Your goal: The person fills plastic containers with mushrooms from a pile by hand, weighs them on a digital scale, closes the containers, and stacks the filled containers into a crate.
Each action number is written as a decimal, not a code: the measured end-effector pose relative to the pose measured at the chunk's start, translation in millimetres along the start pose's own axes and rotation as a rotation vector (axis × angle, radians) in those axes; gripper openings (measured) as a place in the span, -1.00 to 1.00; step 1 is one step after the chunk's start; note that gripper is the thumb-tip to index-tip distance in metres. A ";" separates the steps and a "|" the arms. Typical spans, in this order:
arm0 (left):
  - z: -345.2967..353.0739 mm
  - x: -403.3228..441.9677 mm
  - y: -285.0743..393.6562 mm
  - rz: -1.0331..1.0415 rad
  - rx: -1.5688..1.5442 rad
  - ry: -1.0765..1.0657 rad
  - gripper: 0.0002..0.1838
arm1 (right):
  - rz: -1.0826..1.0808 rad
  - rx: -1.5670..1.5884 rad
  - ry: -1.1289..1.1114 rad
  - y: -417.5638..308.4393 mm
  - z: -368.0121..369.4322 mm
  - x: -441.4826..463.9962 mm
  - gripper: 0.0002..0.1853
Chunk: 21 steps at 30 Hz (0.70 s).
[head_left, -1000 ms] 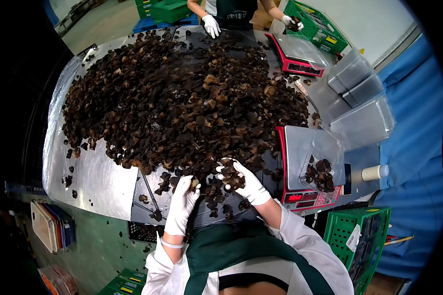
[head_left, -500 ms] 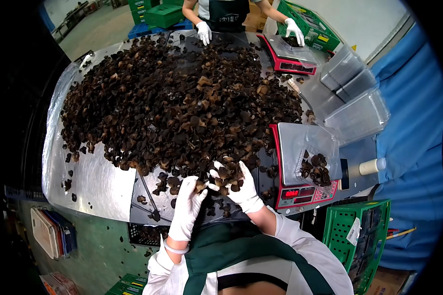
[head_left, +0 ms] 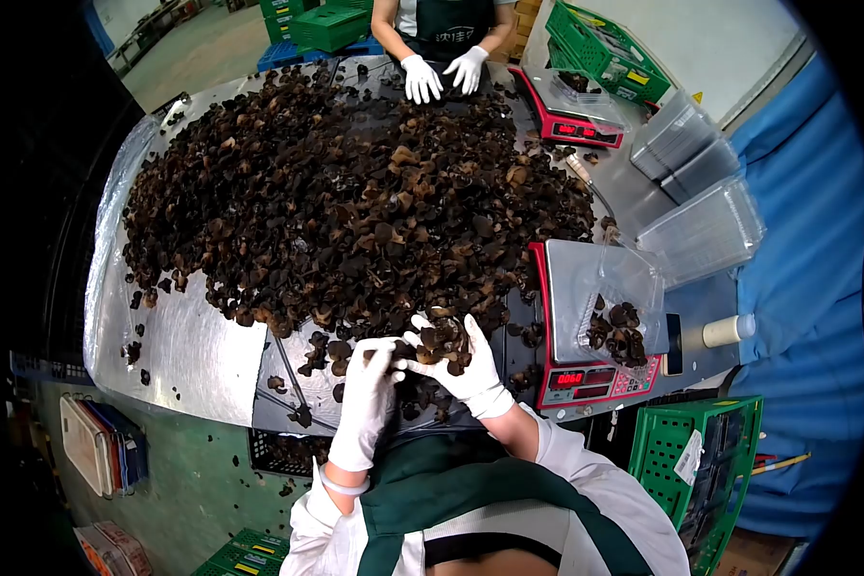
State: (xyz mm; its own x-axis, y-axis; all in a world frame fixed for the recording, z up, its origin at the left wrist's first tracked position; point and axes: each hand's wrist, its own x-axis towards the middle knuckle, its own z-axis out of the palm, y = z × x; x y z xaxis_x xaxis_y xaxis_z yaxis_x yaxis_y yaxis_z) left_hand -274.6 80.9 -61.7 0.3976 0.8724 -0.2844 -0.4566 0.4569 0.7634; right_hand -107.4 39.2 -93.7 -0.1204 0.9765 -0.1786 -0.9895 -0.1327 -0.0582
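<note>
In the head view, find the clump of dark mushrooms [head_left: 445, 341] in the right hand [head_left: 472, 376], over the near side of the table [head_left: 211, 350], just short of the big pile [head_left: 355, 192] and to the left of the near scale [head_left: 566, 269]. Cupped from below by that hand, with fingers curved up round the sides, not squeezed hard. Left hand [head_left: 363, 396] bent at the fingers, close against the right fingertips; partly hidden there, so cannot tell whether pinching a piece or bare. Likely light, soft and bendy, perhaps a little damp and slippery, with thin frilled edges apt to tear under a hard pinch. Best supported from beneath as a loose handful, or taken singly by the thicker middle rather than by the rim. Made of many curled, cup-like pieces, facing all ways, so without one clear pointing end. Slightly longer, if anything, from the palm side out toward the pile, roughly away from the body; too crumpled and overlapped to judge the axis more firmly.
</note>
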 end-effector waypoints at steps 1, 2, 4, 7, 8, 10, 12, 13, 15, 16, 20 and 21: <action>4.7 2.0 -0.8 0.029 0.165 0.022 -0.82 | -0.025 -0.067 0.001 1.5 0.5 0.4 -0.44; 8.3 3.6 -3.0 0.130 0.351 0.030 -0.77 | -0.051 -0.135 0.002 3.1 1.2 0.6 -0.46; 17.3 8.3 -5.5 0.394 0.692 0.021 -0.67 | -0.094 -0.299 0.114 7.1 -0.7 2.3 -0.45; 28.7 12.2 -4.5 0.551 0.871 0.019 -0.66 | -0.140 -0.478 0.188 10.2 -0.8 3.9 -0.41; 24.0 15.7 -9.0 0.546 0.899 0.015 -0.70 | -0.143 -0.428 0.172 10.2 0.6 3.3 -0.41; 15.4 21.1 -15.8 0.487 0.843 0.030 -0.80 | -0.126 -0.301 0.131 9.9 -1.6 4.6 -0.41; 9.9 24.1 -15.6 0.275 0.579 0.082 -0.86 | -0.126 -0.259 0.176 11.0 0.9 3.8 -0.41; 12.6 22.4 -8.8 0.084 0.394 0.119 -0.88 | -0.119 -0.220 0.218 11.4 2.8 3.7 -0.41; 13.6 21.5 -6.1 0.058 0.305 0.137 -0.88 | -0.122 -0.181 0.153 11.4 -1.3 4.1 -0.44; 10.8 20.7 -7.0 0.088 0.408 0.102 -0.84 | -0.115 -0.163 0.162 11.4 0.1 4.2 -0.43; 19.2 16.1 -4.6 0.507 0.954 -0.045 -0.71 | -0.153 -0.295 0.174 12.5 -5.1 7.5 -0.37; 18.6 16.8 -8.2 0.550 1.023 -0.047 -0.72 | -0.154 -0.296 0.174 12.7 -0.4 6.6 -0.37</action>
State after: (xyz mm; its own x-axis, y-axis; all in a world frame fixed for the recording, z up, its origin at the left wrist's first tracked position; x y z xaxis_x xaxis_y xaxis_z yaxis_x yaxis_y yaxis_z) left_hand -249.4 88.5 -62.0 0.3842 0.8924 0.2365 0.2710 -0.3539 0.8952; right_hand -120.7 43.9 -96.0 0.0690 0.9487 -0.3087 -0.9258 -0.0544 -0.3741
